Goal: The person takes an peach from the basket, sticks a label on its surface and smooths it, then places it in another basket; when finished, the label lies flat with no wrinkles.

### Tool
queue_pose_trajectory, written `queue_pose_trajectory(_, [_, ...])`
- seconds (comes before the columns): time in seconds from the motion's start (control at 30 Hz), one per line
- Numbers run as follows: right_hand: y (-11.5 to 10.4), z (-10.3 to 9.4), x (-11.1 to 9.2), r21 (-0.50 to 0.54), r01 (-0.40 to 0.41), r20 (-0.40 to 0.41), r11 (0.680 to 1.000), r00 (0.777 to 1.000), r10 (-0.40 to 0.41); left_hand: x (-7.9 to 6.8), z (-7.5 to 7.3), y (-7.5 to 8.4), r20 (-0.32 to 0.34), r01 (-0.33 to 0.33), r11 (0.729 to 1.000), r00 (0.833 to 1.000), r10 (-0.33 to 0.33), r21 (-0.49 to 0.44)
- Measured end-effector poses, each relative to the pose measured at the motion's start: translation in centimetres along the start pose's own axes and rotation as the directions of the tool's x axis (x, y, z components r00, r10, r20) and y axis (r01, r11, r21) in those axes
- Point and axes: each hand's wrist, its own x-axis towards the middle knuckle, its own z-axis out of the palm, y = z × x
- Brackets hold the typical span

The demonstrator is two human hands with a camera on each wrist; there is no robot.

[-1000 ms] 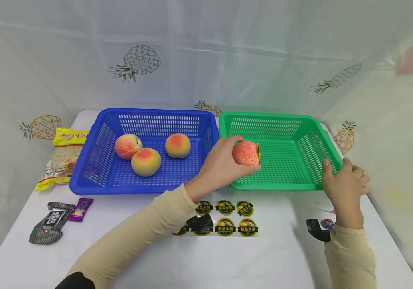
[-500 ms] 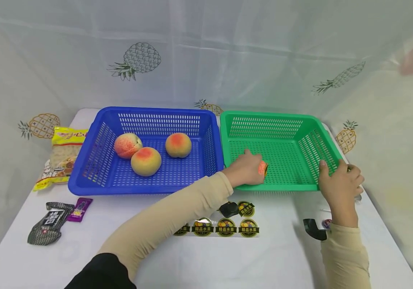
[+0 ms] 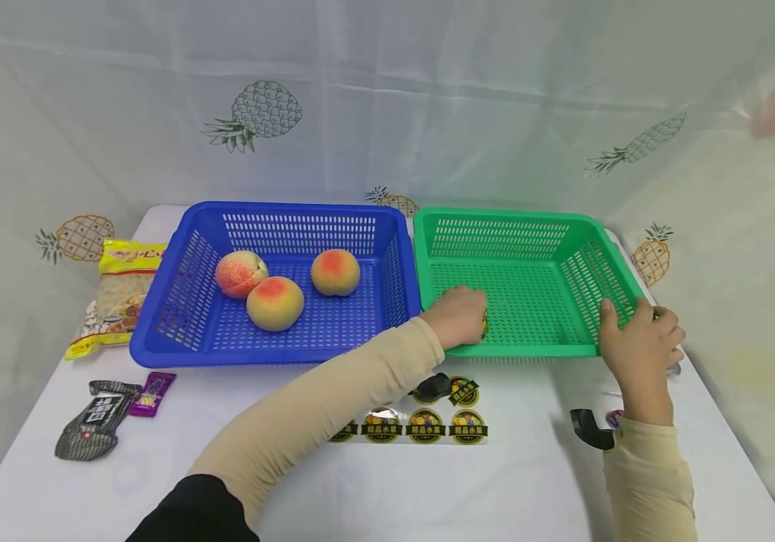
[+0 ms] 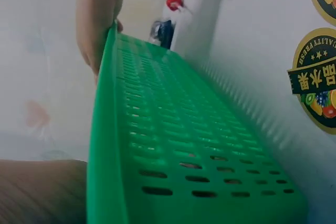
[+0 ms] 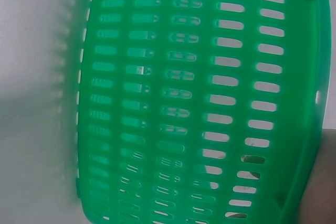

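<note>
1. Two baskets side by side on the worktop (image 3: 530,489) in the head view: blue basket (image 3: 201,357) at left, green basket (image 3: 523,282) at right. Shows left hand (image 3: 457,315) down in the green basket's near left corner, with a sliver of black-and-yellow label (image 3: 485,324) past the knuckles. Cannot see the labelled item's body, nor tell the grip there, closed or loose. Shows right hand (image 3: 636,348) holding the near right corner, thumb apparently inside, presumably against sliding. Also visible: three peaches (image 3: 275,303) in the blue basket, snack bag (image 3: 126,290) just left of it, black packet (image 3: 96,421) and purple packet (image 3: 152,394) in front, sticker sheet (image 3: 425,427) partly covered by left sleeve (image 3: 313,388).
2. In the left wrist view, mostly green slotted wall, blocking sight of the basket's inside. Beyond, right hand at the rim, near a small red sweet (image 4: 174,2).
3. In the right wrist view, slotted wall again, plus blurred skin at lower right; nothing clearer about either grip.
</note>
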Motion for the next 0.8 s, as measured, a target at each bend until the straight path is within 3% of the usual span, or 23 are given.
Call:
queue_pose_trajectory(0.2, [-0.1, 0.0, 0.0, -0.003, -0.013, -0.001, 1.0, 1.0, 0.013, -0.6, -0.7, 0.1, 0.037, 0.012, 0.999, 0.999, -0.013, 0.03])
queue_pose_trajectory(0.27, [-0.2, 0.0, -0.1, -0.001, -0.013, -0.005, 1.0, 1.0, 0.013, -0.8, -1.2, 0.1, 0.077, 0.019, 0.998, 0.997, -0.024, 0.066])
queue_pose_trajectory(0.37, [-0.3, 0.0, -0.1, 0.0, -0.013, -0.007, 1.0, 1.0, 0.013, -1.3, -2.6, 0.0, 0.097, 0.002, 0.988, 0.995, -0.017, 0.155])
queue_pose_trajectory(0.43, [-0.3, 0.0, -0.1, -0.001, -0.015, -0.006, 1.0, 1.0, 0.015, -2.4, -4.2, -0.4, 0.088, -0.014, 0.987, 0.996, 0.0, 0.158])
queue_pose_trajectory(0.53, [-0.2, 0.0, -0.2, -0.007, -0.021, 0.002, 1.0, 1.0, 0.021, -5.4, -6.7, -2.1, -0.018, -0.03, 0.996, 0.999, 0.032, 0.088])
queue_pose_trajectory(0.63, [-0.2, -0.1, -0.2, -0.009, -0.021, 0.008, 1.0, 1.0, 0.021, -9.7, -8.5, -4.9, -0.154, -0.011, 1.0, 0.988, 0.008, -0.022])
queue_pose_trajectory(0.73, [-0.1, -0.1, -0.3, -0.012, -0.014, 0.013, 1.0, 1.0, 0.014, -14.1, -8.6, -8.7, -0.284, 0.052, 0.996, 0.956, -0.072, -0.079])
queue_pose_trajectory(0.8, [-0.1, -0.2, -0.3, -0.017, -0.012, 0.016, 1.0, 1.0, 0.012, -16.7, -8.1, -11.3, -0.355, 0.115, 0.989, 0.924, -0.141, -0.095])
